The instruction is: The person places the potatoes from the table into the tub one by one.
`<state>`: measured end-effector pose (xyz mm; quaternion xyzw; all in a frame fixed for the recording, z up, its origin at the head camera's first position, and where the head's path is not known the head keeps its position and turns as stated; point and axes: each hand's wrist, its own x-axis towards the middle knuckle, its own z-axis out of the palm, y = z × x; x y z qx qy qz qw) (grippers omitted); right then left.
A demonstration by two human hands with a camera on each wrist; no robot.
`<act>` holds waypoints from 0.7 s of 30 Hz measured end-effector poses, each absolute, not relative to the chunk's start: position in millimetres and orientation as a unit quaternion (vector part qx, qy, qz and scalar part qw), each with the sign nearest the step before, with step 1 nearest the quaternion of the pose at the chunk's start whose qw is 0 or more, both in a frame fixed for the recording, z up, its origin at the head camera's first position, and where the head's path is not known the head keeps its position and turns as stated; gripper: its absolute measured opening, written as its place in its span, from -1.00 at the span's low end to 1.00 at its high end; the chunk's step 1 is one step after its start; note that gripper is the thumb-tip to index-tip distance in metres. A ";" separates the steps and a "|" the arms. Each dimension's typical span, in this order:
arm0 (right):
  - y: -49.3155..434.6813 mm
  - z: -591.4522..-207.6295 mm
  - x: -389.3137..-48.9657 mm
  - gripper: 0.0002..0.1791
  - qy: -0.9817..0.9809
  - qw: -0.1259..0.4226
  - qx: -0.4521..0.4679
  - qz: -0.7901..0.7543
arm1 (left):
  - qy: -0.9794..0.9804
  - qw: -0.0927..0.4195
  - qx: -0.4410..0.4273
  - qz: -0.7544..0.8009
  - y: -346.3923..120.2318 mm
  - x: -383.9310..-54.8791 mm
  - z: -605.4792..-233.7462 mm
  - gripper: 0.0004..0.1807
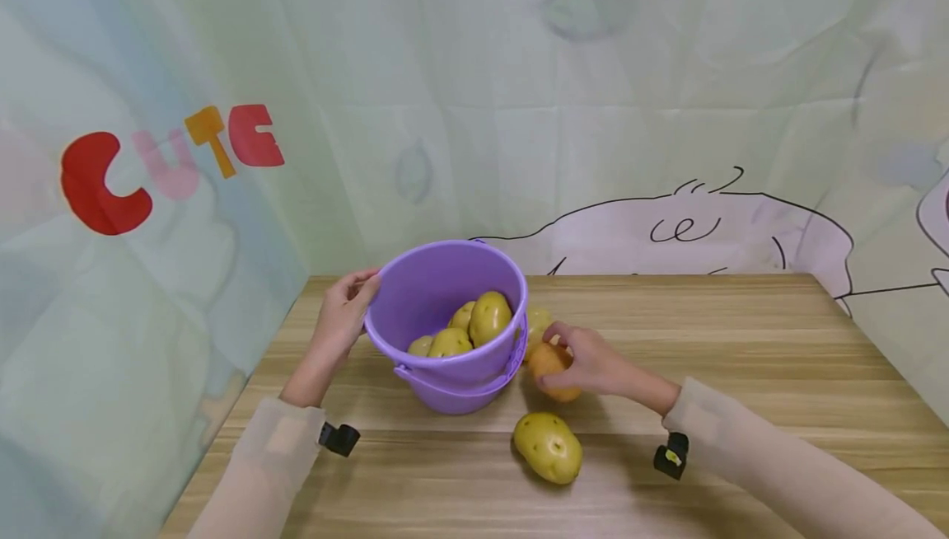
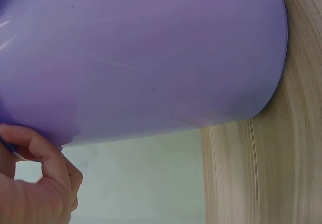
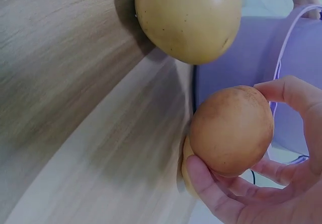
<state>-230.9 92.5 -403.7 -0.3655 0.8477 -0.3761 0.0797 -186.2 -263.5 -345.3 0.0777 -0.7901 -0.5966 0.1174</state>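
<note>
A purple bucket (image 1: 445, 386) stands on the table with several yellow potatoes (image 1: 490, 319) inside. My left hand (image 1: 346, 308) grips its rim on the left side; in the left wrist view the fingers (image 2: 48, 156) curl at the rim. To the right of the bucket, my right hand (image 1: 593, 362) holds a rounder, orange-brown potato (image 3: 231, 131) between thumb and fingers. Behind that one, a yellow potato (image 1: 539, 325) is partly hidden by the bucket and hand. Another yellow potato (image 1: 549, 447) lies on the table in front.
The wooden table (image 1: 741, 341) reaches back to a pale printed curtain (image 1: 460, 110) with cartoon drawings and coloured letters. The bucket's handle (image 1: 511, 370) hangs down along its front right side. A small black camera sits on each wrist.
</note>
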 end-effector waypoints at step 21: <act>115.1 -383.0 -236.4 -0.43 0.859 0.063 -0.345 -0.373 | -0.799 0.114 0.075 -0.586 -265.1 -187.4 -348.4 -0.49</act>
